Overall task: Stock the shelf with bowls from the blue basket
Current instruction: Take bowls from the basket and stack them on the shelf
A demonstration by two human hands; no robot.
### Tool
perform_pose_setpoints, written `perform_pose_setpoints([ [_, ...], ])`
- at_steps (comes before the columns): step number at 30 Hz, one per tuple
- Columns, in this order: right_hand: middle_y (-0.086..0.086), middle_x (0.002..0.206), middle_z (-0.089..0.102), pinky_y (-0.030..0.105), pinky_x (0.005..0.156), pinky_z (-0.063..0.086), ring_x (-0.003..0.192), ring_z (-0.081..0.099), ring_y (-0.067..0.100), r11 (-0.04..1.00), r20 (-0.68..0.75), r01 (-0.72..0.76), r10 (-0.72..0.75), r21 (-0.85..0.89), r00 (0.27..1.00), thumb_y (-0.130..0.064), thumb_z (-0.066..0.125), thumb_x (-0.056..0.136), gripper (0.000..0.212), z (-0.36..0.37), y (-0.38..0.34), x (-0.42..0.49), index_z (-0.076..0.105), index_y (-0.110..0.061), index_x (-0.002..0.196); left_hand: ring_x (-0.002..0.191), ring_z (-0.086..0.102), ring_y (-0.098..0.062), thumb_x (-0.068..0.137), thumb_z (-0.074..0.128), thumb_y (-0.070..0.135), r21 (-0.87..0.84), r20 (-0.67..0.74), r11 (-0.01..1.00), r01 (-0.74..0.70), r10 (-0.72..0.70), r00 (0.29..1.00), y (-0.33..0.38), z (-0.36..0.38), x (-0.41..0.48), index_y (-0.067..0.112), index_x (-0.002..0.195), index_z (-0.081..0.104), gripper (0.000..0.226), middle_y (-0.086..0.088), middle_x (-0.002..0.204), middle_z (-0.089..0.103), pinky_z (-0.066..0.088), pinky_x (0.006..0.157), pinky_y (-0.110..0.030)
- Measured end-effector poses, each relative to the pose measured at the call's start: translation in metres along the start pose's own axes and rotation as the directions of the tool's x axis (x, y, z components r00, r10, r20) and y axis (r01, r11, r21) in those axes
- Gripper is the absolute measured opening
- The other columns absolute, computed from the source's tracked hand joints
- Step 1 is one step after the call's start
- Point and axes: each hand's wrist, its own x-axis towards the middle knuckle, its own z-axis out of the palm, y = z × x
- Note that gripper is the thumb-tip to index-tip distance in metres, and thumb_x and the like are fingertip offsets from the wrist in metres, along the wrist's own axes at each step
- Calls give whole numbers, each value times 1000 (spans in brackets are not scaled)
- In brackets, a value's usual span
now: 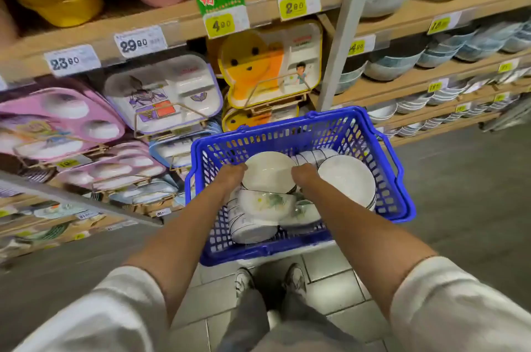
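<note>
Down inside the blue basket (pixel 267 251) our left hand (pixel 232 176) and right hand (pixel 305 179) grip the top bowl (pixel 268 174), other bowls (pixel 346 179) packed round it, so we reckon stocking's barely begun

Left hand (pixel 231 174) and right hand (pixel 304 177) grip a white bowl (pixel 268 174) inside the blue basket (pixel 339 124)
</note>
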Motion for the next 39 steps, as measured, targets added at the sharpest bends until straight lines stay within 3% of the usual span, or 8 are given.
perform_pose_setpoints([
  [3,18,139,51,35,102,39,129,47,32,987,32,-115,113,108,993,-3,35,100,36,3,-2,13,51,1,132,92,51,-22,98,48,22,75,42,995,61,-65,997,1,4,18,5,126,55,33,-9,115,55,36,81,-30],
  [10,24,131,55,38,94,42,119,52,39,822,-6,-220,262,526,965,-17,26,105,41,23,-6,30,54,0,129,118,52,-34,100,42,13,130,68,989,75,-84,994,-7,15,44,3,141,39,43,-20,139,48,47,97,-40],
  [18,23,125,60,41,91,45,114,55,40,790,-93,-211,320,575,943,-25,29,105,40,15,-11,27,60,-8,125,122,51,-34,98,34,4,65,66,998,0,-4,998,1,14,43,12,140,45,44,-16,137,52,43,105,-45],
  [22,25,125,59,39,93,42,116,54,39,781,-143,-178,324,599,935,-24,31,104,41,-16,-17,21,61,-1,122,112,53,-26,98,37,9,35,70,996,-87,85,994,26,6,32,13,139,47,43,-12,136,52,44,88,-32],
  [29,18,108,61,38,89,49,97,56,29,649,-225,-77,370,757,901,-22,42,99,36,-80,-31,-4,60,4,117,96,55,-12,93,48,18,-307,65,929,-206,236,970,67,-7,-6,31,129,52,39,5,117,57,46,56,-20],
  [31,16,106,59,39,89,48,97,56,29,625,-212,-69,364,778,907,-21,42,97,38,-98,-36,-14,59,3,122,101,54,-16,92,50,19,-390,47,888,-243,283,958,80,-10,-18,37,124,53,37,9,115,57,48,63,-25],
  [34,21,123,59,47,95,50,112,57,39,526,-203,-57,424,849,883,-21,46,93,40,-119,-45,-32,55,1,125,114,50,-24,90,49,18,-464,52,847,-258,317,947,97,-15,-34,40,132,48,48,2,132,49,51,86,-40],
  [39,18,117,63,42,76,57,103,62,37,388,-227,46,435,921,871,-21,51,86,43,-143,-56,-66,59,-4,125,115,52,-32,87,37,10,-567,-3,776,-278,335,942,130,-21,-66,31,131,50,51,-6,131,51,51,82,-42],
])
